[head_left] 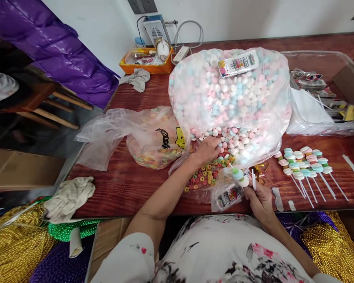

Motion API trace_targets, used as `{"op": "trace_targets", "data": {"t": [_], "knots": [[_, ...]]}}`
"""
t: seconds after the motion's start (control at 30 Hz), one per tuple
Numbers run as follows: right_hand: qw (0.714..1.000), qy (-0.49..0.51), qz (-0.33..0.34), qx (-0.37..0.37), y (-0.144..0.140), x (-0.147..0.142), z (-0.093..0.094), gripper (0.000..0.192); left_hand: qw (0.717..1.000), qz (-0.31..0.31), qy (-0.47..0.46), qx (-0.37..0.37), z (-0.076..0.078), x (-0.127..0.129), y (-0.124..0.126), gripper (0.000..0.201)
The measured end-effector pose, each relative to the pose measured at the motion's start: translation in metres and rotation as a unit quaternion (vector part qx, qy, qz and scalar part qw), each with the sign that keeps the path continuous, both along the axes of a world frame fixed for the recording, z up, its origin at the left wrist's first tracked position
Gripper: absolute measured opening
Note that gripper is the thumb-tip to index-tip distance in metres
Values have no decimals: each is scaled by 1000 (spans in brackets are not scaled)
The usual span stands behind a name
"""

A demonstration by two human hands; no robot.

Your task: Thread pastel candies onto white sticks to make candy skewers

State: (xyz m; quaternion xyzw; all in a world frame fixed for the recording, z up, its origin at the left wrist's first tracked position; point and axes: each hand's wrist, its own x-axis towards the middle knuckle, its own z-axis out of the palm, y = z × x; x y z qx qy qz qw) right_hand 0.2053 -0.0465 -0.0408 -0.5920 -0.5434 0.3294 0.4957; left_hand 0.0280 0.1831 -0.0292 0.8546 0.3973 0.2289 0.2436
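My left hand [208,150] reaches into loose pastel marshmallow-like candies [238,143] spilling from a large clear bag [194,94]. Its fingers are curled together at the edge of the pile; what they pinch, if anything, is hidden. Below that hand lie small ring-shaped candies [205,175] in red, yellow and green. Near the table's front edge, my right hand [261,200] is closed around several white sticks [253,181] and a candy skewer [238,174] threaded with green, blue and white pieces. Several finished-looking candy skewers [306,163] lie side by side to the right.
A tied bag of ring candies [156,137] lies left of the pile. At the back are an orange box [149,68] and a power strip [181,54]. A clear tub [312,127] stands back right. A crumpled cloth [72,196] hangs at the front left corner.
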Motion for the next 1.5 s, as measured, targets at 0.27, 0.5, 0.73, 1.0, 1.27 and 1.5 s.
{"op": "trace_targets", "data": {"t": [0.27, 0.5, 0.73, 1.0, 1.27, 1.5], "knots": [[998, -37, 42, 27, 14, -9, 33, 24, 879, 114, -404, -226, 37, -16, -77, 39], [996, -55, 66, 11, 11, -17, 36, 21, 884, 142, -430, -111, 44, -24, -111, 22], [996, -59, 68, 7, 2, -20, 34, 18, 885, 127, -438, -94, 42, -26, -118, 25], [996, -49, 72, -1, 0, -25, 32, 20, 871, 121, -466, -95, 33, -31, -125, 30], [995, -44, 89, -14, -1, -31, 36, 25, 887, 136, -439, -33, 32, -32, -131, 31], [993, -24, 112, -11, 1, -37, 42, 28, 918, 128, -367, 76, 37, -36, -130, 19]]}}
